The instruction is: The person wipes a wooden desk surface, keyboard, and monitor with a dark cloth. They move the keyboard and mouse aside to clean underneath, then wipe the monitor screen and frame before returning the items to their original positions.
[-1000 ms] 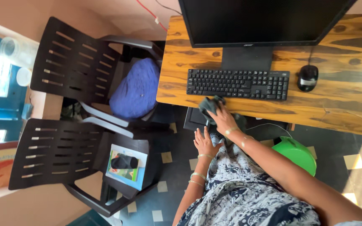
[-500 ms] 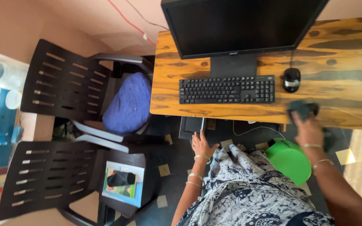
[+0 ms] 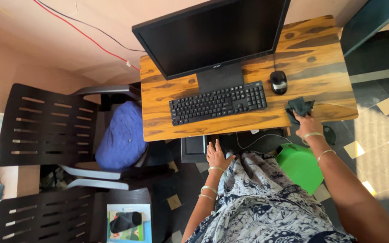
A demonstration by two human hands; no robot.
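On the desk point(image 3: 329, 54), right hand point(image 3: 308, 123) fingers hold a dark cloth point(image 3: 299, 107); left hand point(image 3: 216, 155) fingers spread.

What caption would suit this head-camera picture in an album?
Right hand presses a dark cloth on a wooden desk beside the mouse.

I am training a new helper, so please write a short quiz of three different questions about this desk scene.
1. True or false: the right hand presses a dark cloth on the wooden desk.
2. What lies nearest the cloth? A) mouse B) blue cushion C) green bucket
3. Where does the left hand rest?

Key
1. True.
2. A.
3. Below the desk's front edge, on the patterned clothing over the person's lap, holding nothing.
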